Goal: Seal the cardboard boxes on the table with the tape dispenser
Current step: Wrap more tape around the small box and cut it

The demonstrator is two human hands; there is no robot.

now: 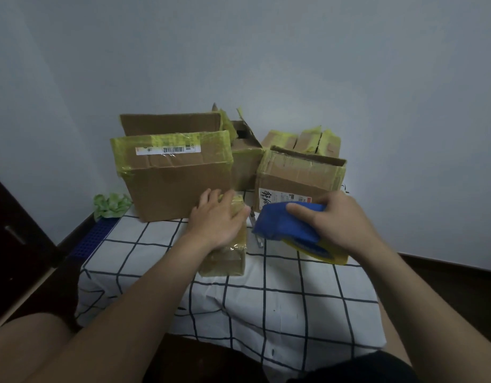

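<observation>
The left hand [219, 219] presses flat fingers on the small cardboard box [225, 261], probably light and easy to slide; the right hand [341, 217] grasps the stiff tape dispenser [283, 225].

Pale grey wall [238, 51], dark floor [465, 280], dark cabinet [12, 244] left.

One wide-angle camera is riding on the person's head, looking forward and down from the near side. It is sitting close above the table [294, 297], which is filling the near middle, and is facing the cardboard boxes [180, 186] and wall [266, 51] at the far end.
</observation>
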